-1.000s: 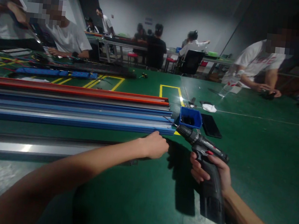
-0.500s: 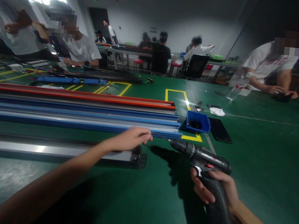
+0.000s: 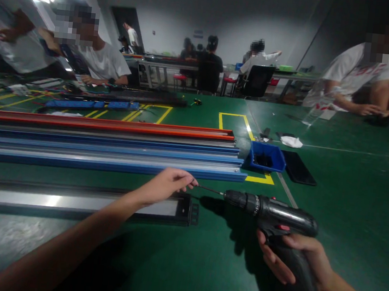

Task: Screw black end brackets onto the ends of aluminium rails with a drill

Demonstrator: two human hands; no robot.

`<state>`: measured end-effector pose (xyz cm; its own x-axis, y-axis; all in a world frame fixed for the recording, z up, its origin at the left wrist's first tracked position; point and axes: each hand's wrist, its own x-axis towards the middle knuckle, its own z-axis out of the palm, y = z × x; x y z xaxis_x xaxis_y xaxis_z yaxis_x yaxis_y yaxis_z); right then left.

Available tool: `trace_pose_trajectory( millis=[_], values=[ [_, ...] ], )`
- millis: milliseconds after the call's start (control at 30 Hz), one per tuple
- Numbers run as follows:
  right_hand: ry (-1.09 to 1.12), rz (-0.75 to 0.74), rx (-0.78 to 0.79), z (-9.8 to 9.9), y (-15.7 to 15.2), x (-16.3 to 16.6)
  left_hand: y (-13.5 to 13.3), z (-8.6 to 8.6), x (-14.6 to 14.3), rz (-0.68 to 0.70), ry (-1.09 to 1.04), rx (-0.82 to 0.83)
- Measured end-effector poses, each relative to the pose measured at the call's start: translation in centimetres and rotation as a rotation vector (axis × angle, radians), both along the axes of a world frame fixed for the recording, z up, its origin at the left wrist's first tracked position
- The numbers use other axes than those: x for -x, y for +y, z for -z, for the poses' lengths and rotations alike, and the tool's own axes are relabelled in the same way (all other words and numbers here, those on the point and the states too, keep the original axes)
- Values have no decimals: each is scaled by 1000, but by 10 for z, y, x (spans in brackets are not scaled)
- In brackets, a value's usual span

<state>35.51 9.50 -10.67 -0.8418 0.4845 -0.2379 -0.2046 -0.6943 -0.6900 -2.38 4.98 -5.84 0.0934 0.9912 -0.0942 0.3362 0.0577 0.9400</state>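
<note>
My right hand [image 3: 294, 258] is wrapped around the handle of a black cordless drill [image 3: 271, 211], whose chuck points left. A long thin bit [image 3: 210, 190] sticks out of the chuck. At the bit's far end, my left hand [image 3: 171, 184] pinches the tip between thumb and fingers; whether a screw is there too I cannot tell. Below the left hand lies a long dark-framed profile [image 3: 160, 207] with a pale inner strip and a black end cap [image 3: 194, 213]. The drill is held above the table, casting a shadow to its left.
Blue rails [image 3: 205, 172] and an orange rail [image 3: 182, 130] lie behind. A blue bin [image 3: 266, 157] with dark small parts stands at their ends, beside a black flat device [image 3: 298, 167]. White tissue [image 3: 291, 141] and a clear bottle [image 3: 312, 112] are farther back. Several people work around.
The drill and my right hand have shifted slightly right and down in view, with the bit lying more level. My left hand still pinches the bit's end. The whole scene shifts slightly.
</note>
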Motion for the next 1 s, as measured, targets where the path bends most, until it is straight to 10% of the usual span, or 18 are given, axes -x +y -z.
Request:
trace_pose_trajectory(
  millis=[1000],
  values=[
    [-5, -47, 60, -1, -8, 0, -6, -4, -3, 159, 162, -20]
  ],
)
